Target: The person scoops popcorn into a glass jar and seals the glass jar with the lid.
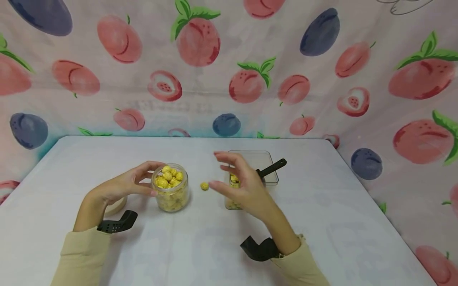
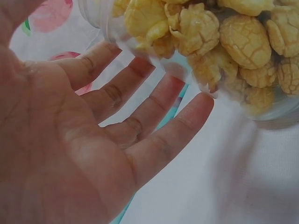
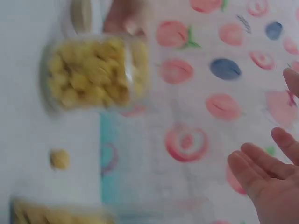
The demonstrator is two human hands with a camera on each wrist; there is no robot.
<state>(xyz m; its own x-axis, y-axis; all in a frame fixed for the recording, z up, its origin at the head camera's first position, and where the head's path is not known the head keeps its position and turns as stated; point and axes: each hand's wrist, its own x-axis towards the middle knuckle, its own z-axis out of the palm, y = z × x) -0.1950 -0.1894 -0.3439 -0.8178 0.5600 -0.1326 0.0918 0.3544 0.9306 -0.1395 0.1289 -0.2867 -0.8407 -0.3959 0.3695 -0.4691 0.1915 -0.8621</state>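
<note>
A clear glass jar [image 1: 171, 198] stands upright, full of yellow popcorn [image 2: 245, 42] that shows at its mouth. My left hand [image 1: 125, 184] holds the jar from its left, thumb at the near side and fingers at the far side. In the left wrist view the fingertips touch the glass while the palm stays apart from it. My right hand [image 1: 247, 188] is raised over a clear rectangular container [image 1: 232, 204] of popcorn, its fingers spread and holding nothing. That hand partly hides the container and a black-handled scoop [image 1: 273, 167].
One loose popcorn piece [image 1: 204, 186] lies on the white table [image 1: 200, 246] between jar and container. A round beige lid [image 1: 116, 206] lies partly hidden by my left wrist. Behind the table hangs a fruit-print cloth [image 1: 200, 83].
</note>
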